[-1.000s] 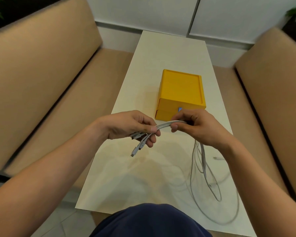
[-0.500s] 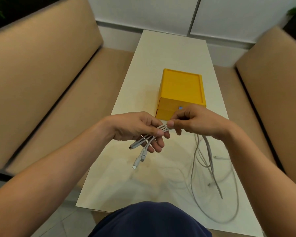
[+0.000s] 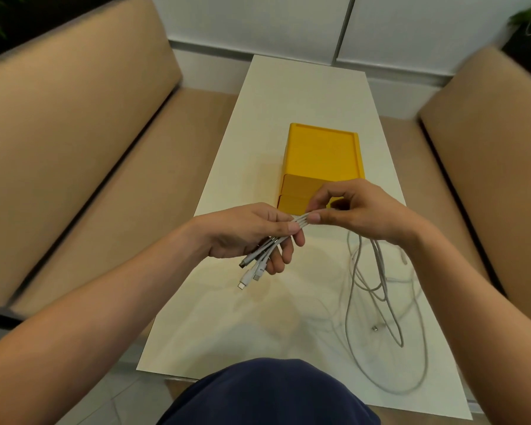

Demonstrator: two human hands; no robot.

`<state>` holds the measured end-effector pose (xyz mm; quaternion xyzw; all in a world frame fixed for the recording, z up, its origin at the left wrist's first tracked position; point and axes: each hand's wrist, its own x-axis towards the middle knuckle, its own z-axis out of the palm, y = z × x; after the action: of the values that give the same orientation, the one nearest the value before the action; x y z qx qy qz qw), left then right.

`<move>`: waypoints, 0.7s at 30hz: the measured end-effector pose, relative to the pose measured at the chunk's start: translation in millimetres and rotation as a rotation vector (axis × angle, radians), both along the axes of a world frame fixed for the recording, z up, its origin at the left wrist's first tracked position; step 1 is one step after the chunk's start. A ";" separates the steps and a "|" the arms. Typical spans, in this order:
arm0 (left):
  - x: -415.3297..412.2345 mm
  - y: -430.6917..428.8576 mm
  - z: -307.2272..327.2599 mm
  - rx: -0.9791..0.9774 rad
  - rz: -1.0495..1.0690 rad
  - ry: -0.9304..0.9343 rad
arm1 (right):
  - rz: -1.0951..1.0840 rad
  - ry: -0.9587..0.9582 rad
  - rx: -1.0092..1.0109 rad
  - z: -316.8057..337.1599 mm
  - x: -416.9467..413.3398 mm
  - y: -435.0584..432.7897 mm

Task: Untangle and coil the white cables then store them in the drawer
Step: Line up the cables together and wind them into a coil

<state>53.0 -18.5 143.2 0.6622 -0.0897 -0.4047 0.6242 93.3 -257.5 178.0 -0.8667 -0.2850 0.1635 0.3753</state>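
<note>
So: early stage. The left hand (image 3: 252, 234) grips the white cables (image 3: 300, 222) close to their plug ends (image 3: 255, 268), which fan out below the palm. Its fingers (image 3: 284, 256) are curled under the bundle, thumb on top. The right hand (image 3: 359, 213) pinches the same bundle just to the right, thumb and forefinger closed on it, the other fingers lifted. Both hands are held above the near half of the worktop (image 3: 288, 96).

From the right hand the remaining length drops to the worktop at the near right and lies there in slack, crossing loops (image 3: 380, 289). One free plug (image 3: 374, 328) lies among them.

Judgement: ends gathered and lined up, untangling partly done at best, no coil formed yet. The yellow drawer unit (image 3: 324, 151), just beyond the hands, shows both fronts closed. Left to do: clear the loops, coil, open a drawer, stow.
</note>
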 end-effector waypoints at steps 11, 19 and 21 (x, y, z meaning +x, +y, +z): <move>-1.2 -1.2 0.7 0.157 -0.022 -0.124 | -0.001 0.101 0.075 -13.3 4.7 -3.2; -4.7 6.6 -8.5 0.157 -0.045 -0.169 | 0.023 0.186 -0.075 -9.6 2.2 1.1; -4.5 7.7 -10.2 0.090 -0.061 -0.106 | 0.028 0.144 -0.044 -6.6 0.3 7.0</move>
<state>48.4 -10.8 133.0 0.7070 -0.1243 -0.3915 0.5756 93.6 -250.5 171.4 -0.8566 -0.2659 0.2369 0.3735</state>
